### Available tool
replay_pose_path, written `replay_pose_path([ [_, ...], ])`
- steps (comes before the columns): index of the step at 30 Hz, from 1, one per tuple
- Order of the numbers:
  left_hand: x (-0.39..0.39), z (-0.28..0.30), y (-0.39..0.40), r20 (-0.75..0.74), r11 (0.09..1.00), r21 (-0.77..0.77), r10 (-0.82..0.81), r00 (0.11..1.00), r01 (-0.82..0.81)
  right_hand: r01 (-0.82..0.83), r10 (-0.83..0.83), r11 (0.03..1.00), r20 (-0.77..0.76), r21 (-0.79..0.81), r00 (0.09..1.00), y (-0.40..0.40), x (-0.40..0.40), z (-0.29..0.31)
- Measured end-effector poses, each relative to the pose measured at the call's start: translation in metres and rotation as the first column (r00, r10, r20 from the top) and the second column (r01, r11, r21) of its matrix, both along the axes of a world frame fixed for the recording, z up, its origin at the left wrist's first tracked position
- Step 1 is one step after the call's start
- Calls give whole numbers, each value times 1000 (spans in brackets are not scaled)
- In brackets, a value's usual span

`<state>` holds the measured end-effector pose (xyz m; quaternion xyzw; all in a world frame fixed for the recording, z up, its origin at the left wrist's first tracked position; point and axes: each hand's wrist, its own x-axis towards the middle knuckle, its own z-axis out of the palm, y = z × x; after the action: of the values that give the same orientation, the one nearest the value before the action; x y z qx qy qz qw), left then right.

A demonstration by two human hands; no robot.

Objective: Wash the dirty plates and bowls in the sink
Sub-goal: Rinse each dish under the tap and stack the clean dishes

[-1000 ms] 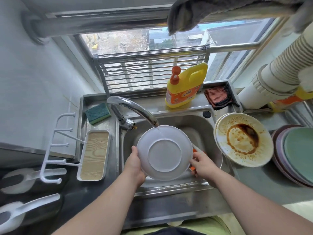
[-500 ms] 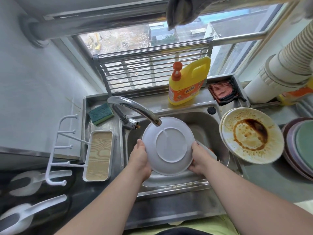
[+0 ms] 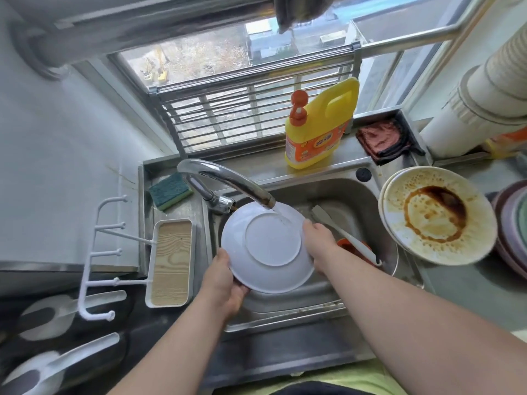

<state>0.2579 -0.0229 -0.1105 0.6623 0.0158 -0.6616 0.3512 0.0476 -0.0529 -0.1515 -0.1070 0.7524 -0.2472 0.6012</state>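
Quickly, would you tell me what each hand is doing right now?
Left hand: grips the round white plastic plate at its lower-left rim.
Right hand: holds the plate's right rim.

Steel counter (image 3: 470, 292) bears stained plates (image 3: 436, 215), detergent bottle (image 3: 319, 132) (yellow), sponge (image 3: 169, 191).

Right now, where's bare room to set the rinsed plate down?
Bare steel rim in front of the sink; ledge strip between sponge and detergent bottle. Crowded: basin under the white plate holds dishes and a brush; right counter is taken by the dirty plate and stacked plates.
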Motion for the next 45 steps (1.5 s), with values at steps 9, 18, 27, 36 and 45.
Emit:
replay_pose_path([
  [9,-23,9,1,17,995,-2,-96,995,96,51,-73,988,-151,-145,986,1,-27,14],
  [18,-63,12,-6,-80,983,105,-142,987,150,-31,-97,947,-375,-321,922,16,-59,63],
  [27,-80,16,1,-114,980,150,-114,987,131,86,-162,974,-383,-208,910,37,-74,60],
  [36,-42,21,-21,8,984,9,-181,984,180,161,-164,986,81,53,983,45,-37,0],
  [45,-22,53,-25,195,983,-100,-131,972,152,199,-284,951,415,235,865,24,7,30],
])
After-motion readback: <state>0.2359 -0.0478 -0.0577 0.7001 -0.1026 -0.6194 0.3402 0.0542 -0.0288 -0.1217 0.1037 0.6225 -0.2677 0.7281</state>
